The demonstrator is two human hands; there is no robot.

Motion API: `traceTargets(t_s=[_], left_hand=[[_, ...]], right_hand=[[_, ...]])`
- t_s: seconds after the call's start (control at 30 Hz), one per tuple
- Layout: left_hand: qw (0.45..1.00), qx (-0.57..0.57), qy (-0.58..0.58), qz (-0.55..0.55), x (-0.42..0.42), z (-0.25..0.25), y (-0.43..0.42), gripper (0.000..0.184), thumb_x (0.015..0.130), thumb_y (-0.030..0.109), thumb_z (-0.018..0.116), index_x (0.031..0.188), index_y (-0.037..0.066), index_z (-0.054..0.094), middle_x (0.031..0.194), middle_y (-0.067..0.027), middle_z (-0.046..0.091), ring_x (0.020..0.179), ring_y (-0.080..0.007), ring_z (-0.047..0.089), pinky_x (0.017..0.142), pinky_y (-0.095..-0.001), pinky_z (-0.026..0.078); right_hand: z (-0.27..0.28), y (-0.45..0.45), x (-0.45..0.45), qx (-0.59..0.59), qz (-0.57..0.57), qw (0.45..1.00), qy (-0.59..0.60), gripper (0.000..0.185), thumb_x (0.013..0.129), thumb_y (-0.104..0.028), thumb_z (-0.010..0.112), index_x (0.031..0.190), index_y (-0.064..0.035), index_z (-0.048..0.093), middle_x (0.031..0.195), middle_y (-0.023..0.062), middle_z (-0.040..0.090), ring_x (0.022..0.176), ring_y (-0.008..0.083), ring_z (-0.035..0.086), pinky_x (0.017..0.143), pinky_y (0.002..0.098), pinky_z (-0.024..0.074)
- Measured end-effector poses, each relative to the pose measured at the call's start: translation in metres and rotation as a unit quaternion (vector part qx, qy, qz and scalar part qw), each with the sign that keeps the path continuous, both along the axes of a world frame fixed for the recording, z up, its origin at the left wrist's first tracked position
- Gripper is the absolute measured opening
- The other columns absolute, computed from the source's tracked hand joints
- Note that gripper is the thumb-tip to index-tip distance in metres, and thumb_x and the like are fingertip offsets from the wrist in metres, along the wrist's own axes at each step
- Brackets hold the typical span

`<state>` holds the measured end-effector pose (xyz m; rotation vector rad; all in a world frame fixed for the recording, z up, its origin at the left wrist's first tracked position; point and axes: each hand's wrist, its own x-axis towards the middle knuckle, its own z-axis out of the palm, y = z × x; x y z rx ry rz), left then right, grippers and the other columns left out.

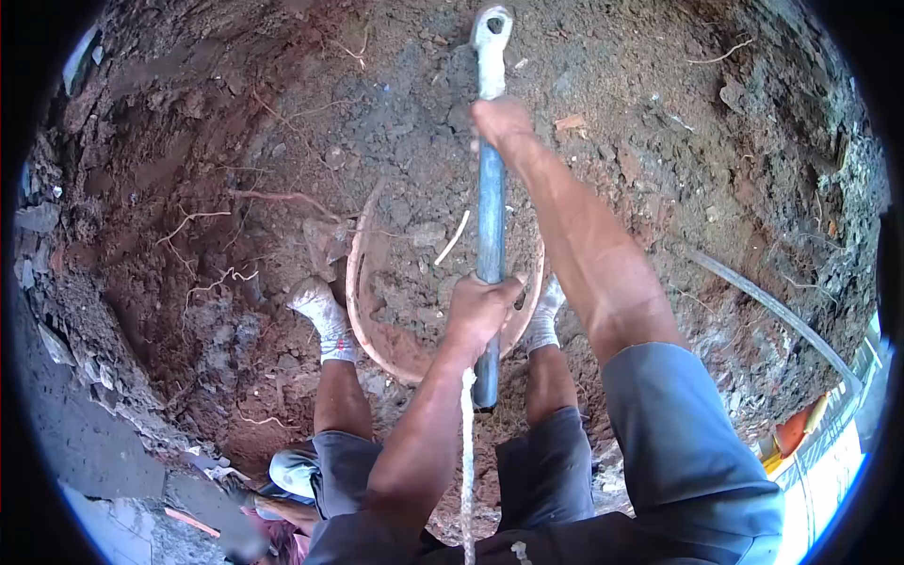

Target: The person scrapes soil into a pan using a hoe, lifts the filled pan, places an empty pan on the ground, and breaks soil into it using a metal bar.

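A long blue-grey metal bar (491,217) with a pale, ring-shaped head at its far end stretches over the dug soil. Near that head my right hand (502,121) is wrapped round the bar. Lower down, my left hand (482,306) grips the same bar, its thumb pointing right. A pale rope (467,452) hangs below my left hand and runs to the bottom edge of the view. Beneath the bar a curved, soil-covered hoop or rim (356,292) lies between my feet.
My socked feet stand on either side of the hoop. Roots and stones stick out of the soil (282,188). A grey hose or pipe (782,311) lies at the right. Part of another person (287,513) shows at the lower left, beside grey slabs (94,452).
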<state>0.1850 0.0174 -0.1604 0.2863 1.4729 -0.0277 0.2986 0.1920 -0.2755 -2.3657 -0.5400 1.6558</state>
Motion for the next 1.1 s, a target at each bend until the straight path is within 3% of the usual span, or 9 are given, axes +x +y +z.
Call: traceTargets(t_s=[0.07,0.33,0.5,0.63,0.8,0.83,0.97,1.03,1.1], left_hand=[[0.993,-0.015,-0.029,0.118,-0.003,0.011,-0.02,0.032,0.083,0.026,0.073,0.06,0.008,0.059,0.049,0.0018,0.049,0.039,-0.007,0.043,0.038,-0.0269,0.033],[0.997,0.054,0.05,-0.013,-0.005,0.0,-0.087,0.03,0.081,0.026,0.074,0.063,0.006,0.059,0.051,-0.0005,0.053,0.04,-0.0088,0.048,0.039,-0.0287,0.038],[0.974,0.108,0.176,-0.095,-0.019,0.06,-0.21,0.029,0.078,0.03,0.075,0.074,0.004,0.063,0.059,-0.0048,0.063,0.048,-0.015,0.057,0.048,-0.0325,0.046],[0.988,-0.075,0.028,-0.133,-0.063,0.118,-0.325,0.047,0.072,0.046,0.078,0.087,0.003,0.068,0.074,-0.0097,0.068,0.068,-0.0218,0.066,0.065,-0.0364,0.052],[0.998,0.013,-0.019,-0.058,-0.067,0.072,-0.174,0.064,0.069,0.043,0.082,0.112,0.003,0.058,0.088,-0.0093,0.067,0.082,-0.0219,0.063,0.076,-0.0361,0.05],[0.991,-0.017,-0.063,-0.117,-0.077,0.069,-0.105,0.078,0.066,0.045,0.084,0.125,0.006,0.051,0.11,-0.0134,0.063,0.102,-0.0257,0.06,0.089,-0.0386,0.048],[0.901,0.333,0.269,-0.076,-0.136,0.033,0.028,0.07,0.071,0.037,0.08,0.129,0.01,0.05,0.134,-0.0182,0.046,0.128,-0.033,0.041,0.11,-0.0487,0.033],[0.803,0.329,0.437,-0.236,-0.187,-0.008,0.059,0.073,0.073,0.041,0.077,0.132,0.01,0.048,0.131,-0.0172,0.049,0.128,-0.0352,0.041,0.108,-0.047,0.032],[0.847,0.222,0.39,-0.285,-0.204,-0.043,0.061,0.079,0.072,0.039,0.077,0.135,0.005,0.044,0.131,-0.0209,0.048,0.127,-0.0381,0.042,0.108,-0.0455,0.033]], right_hand=[[0.016,-0.005,-0.018,-0.013,0.059,0.998,-0.007,0.031,0.076,-0.008,0.053,0.094,0.0163,0.061,0.085,0.0241,0.066,0.064,0.0293,0.068,0.053,0.0371,0.0556],[0.026,-0.07,-0.005,-0.007,-0.08,0.996,0.039,0.025,0.077,-0.008,0.056,0.09,0.0129,0.06,0.071,0.0178,0.062,0.053,0.0242,0.063,0.048,0.0347,0.0527],[0.12,-0.18,-0.032,-0.05,-0.123,0.99,0.051,0.016,0.076,-0.008,0.062,0.077,0.0074,0.06,0.057,0.0122,0.056,0.045,0.0189,0.058,0.04,0.0303,0.0467],[0.173,-0.308,-0.078,-0.015,-0.141,0.981,0.133,0.018,0.071,-0.003,0.061,0.086,0.0057,0.056,0.06,0.0071,0.055,0.045,0.018,0.054,0.039,0.029,0.0429],[0.146,-0.185,-0.057,0.017,-0.136,0.988,0.067,0.017,0.073,-0.005,0.056,0.087,0.004,0.051,0.061,0.0074,0.053,0.045,0.0174,0.052,0.04,0.0313,0.047],[0.135,-0.158,-0.047,0.037,-0.15,0.987,0.055,0.017,0.076,-0.008,0.058,0.086,0.0033,0.053,0.061,0.0067,0.051,0.047,0.0161,0.053,0.042,0.0305,0.0489],[0.126,-0.109,0.004,0.02,-0.18,0.983,0.042,0.017,0.08,-0.017,0.059,0.081,-0.0009,0.055,0.066,0.006,0.053,0.049,0.0143,0.054,0.044,0.0288,0.0509],[0.115,-0.122,0.024,-0.009,-0.192,0.98,0.05,0.017,0.081,-0.018,0.06,0.081,-0.0014,0.055,0.066,0.0056,0.053,0.051,0.0148,0.055,0.044,0.0292,0.0504],[0.084,-0.146,0.027,-0.052,-0.165,0.985,0.008,0.017,0.08,-0.016,0.062,0.086,-0.0002,0.057,0.068,0.0062,0.054,0.05,0.0164,0.054,0.044,0.0305,0.0493]])
